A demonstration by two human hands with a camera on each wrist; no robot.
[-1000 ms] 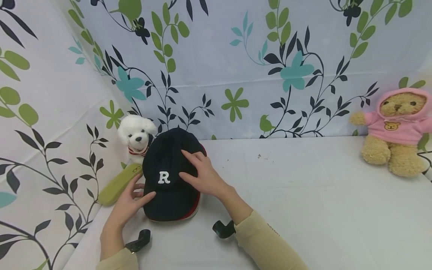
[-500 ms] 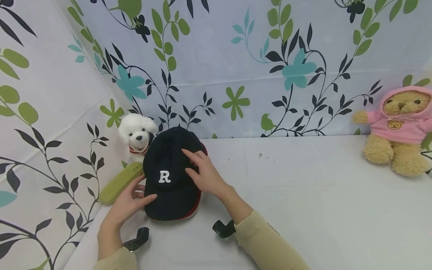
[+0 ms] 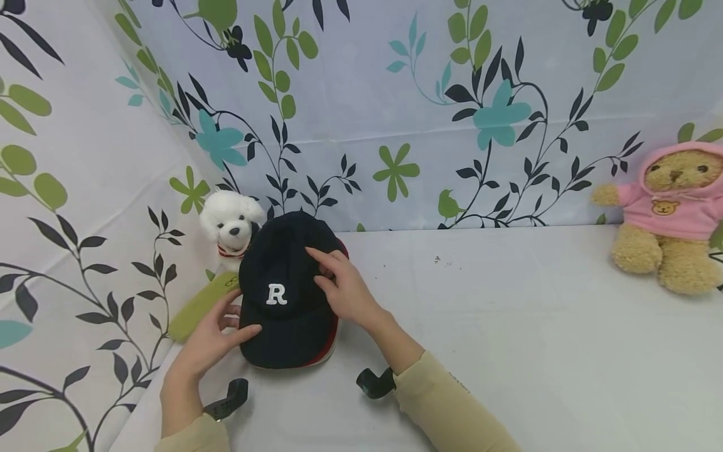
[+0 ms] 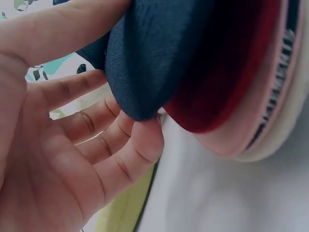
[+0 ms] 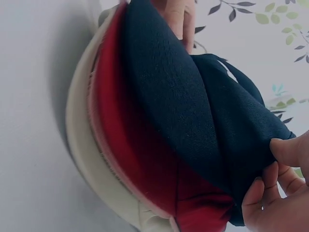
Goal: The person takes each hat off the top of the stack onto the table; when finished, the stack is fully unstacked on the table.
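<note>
A navy baseball cap (image 3: 282, 342) with a white R lies on top of a stack of caps, its brim toward me in the head view. Under its brim show a red cap (image 5: 113, 121) and paler pink and cream caps (image 5: 77, 116) in the right wrist view. My left hand (image 3: 206, 342) pinches the left edge of the navy brim, thumb above and fingers along the rim. On the opposite side, my right hand (image 3: 350, 292) pinches the navy crown's fabric between thumb and curled fingers. In the left wrist view, the red brim (image 4: 207, 108) sits apart from the navy one.
Behind my left hand lies a green glasses case (image 3: 194, 307). A white plush dog (image 3: 228, 220) sits behind the caps, against the leaf-patterned cloth. At the far right sits a teddy bear (image 3: 669, 213) in a pink hoodie. All rest on a white table (image 3: 508, 339).
My right thumb has drawn back to the right across the crown, toward its fingers. The left hand keeps its place at the brim, and the cap has hardly moved.
</note>
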